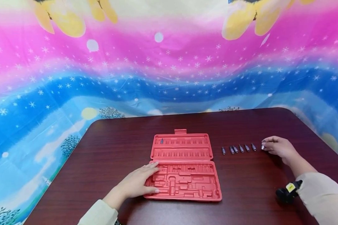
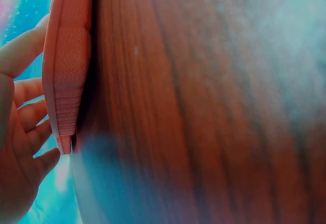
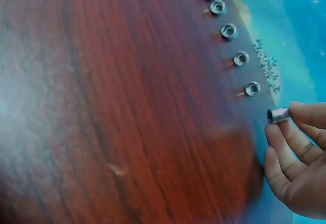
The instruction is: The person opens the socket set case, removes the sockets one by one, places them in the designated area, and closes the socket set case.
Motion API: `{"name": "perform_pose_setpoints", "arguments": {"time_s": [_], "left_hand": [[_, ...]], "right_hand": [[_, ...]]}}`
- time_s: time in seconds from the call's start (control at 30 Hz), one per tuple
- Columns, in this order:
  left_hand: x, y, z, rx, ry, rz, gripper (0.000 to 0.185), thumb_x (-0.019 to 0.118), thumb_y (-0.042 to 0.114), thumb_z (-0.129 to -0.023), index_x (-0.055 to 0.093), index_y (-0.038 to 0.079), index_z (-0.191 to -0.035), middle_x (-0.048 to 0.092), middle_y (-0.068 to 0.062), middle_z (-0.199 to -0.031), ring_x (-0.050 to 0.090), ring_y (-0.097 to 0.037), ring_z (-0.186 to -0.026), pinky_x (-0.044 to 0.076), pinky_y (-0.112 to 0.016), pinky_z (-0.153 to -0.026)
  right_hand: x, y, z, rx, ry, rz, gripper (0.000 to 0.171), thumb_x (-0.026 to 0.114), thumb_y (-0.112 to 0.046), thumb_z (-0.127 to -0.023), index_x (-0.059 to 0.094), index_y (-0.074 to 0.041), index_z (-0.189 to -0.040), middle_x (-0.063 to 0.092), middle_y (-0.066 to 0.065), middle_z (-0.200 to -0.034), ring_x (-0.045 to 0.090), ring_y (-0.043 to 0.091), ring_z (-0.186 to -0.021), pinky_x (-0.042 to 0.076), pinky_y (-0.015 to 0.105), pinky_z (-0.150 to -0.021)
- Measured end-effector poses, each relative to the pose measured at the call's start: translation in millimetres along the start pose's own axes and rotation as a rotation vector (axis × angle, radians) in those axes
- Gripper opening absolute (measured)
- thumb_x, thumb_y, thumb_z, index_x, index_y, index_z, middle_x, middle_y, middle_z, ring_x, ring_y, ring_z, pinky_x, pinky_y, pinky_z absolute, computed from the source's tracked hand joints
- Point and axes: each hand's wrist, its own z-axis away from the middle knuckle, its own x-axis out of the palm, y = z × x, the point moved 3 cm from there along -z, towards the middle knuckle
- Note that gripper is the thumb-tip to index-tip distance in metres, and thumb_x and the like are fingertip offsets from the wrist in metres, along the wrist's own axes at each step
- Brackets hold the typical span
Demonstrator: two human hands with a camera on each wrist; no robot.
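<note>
A red plastic tool case (image 1: 183, 179) lies unfolded on the table, with moulded slots in both halves. My left hand (image 1: 139, 181) rests on the left edge of its near half, fingers spread and fairly straight; the left wrist view shows that hand (image 2: 23, 127) beside the case's side wall (image 2: 69, 66). To the right of the case, my right hand (image 1: 279, 150) pinches a small metal socket (image 3: 278, 115) between thumb and fingertips. Left of this hand, several similar sockets (image 1: 241, 148) lie in a row. A small dark metal piece (image 1: 161, 141) sits in the far half of the case.
The dark wood table (image 1: 110, 150) has rounded far corners. Behind it hangs a colourful printed cloth (image 1: 169, 68). A black device with a yellow label (image 1: 289, 189) is strapped at my right wrist.
</note>
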Motion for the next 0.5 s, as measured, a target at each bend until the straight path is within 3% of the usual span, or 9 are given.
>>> {"name": "perform_pose_setpoints", "arguments": {"time_s": [0.17,0.37,0.5], "left_hand": [[-0.4,0.2,-0.6,0.001,-0.003,0.001,0.071,0.057,0.055,-0.072,0.043,0.012,-0.127,0.03,-0.003,-0.137,0.028,-0.02,-0.123,0.025,-0.038,-0.098],[-1.3,0.3,-0.4,-0.004,-0.004,0.007,0.071,0.058,0.055,-0.072,0.044,0.012,-0.127,0.03,-0.002,-0.137,0.027,-0.02,-0.124,0.028,-0.039,-0.096],[-1.0,0.5,-0.7,-0.008,-0.009,0.011,0.072,0.056,0.056,-0.072,0.044,0.012,-0.127,0.029,-0.002,-0.137,0.026,-0.019,-0.124,0.03,-0.04,-0.095]], "right_hand": [[1.4,2.2,-4.3,0.018,0.002,0.108,0.038,0.048,-0.02,-0.089,0.047,0.013,-0.108,0.057,0.004,-0.086,0.054,0.006,-0.073,0.048,0.029,-0.065],[2.3,0.9,-11.2,0.023,-0.014,0.166,0.038,0.045,-0.02,-0.089,0.048,0.014,-0.106,0.057,0.011,-0.088,0.055,0.017,-0.076,0.048,0.036,-0.068],[2.8,-1.5,-14.9,0.02,-0.008,0.201,0.033,0.045,-0.017,-0.087,0.054,0.013,-0.099,0.058,0.01,-0.085,0.054,0.018,-0.073,0.047,0.034,-0.064]]}}
